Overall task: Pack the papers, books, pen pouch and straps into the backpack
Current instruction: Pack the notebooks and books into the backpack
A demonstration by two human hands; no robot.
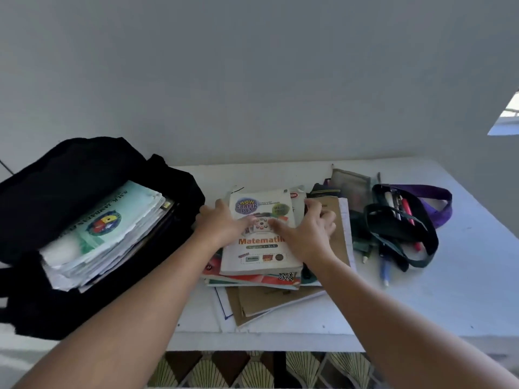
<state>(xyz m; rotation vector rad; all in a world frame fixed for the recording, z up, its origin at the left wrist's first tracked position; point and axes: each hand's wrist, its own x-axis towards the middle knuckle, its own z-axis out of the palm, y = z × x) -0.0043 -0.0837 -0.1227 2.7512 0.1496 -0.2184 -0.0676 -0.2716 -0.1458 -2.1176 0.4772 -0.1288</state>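
Now the books point(261, 237) want gathering as one squared stack: slide fingers under the lowest cover at both sides, lift level, then tip them into the backpack point(56, 175), which lies open at the table's point(449, 304) left end with papers point(104, 234) already inside. The left hand point(222, 223) lies flat and open on the top book's left edge; the right hand point(311, 228) curls loosely over its right edge, a grip not yet closed. The pouch point(398, 220) and straps point(432, 203) lie to the right.
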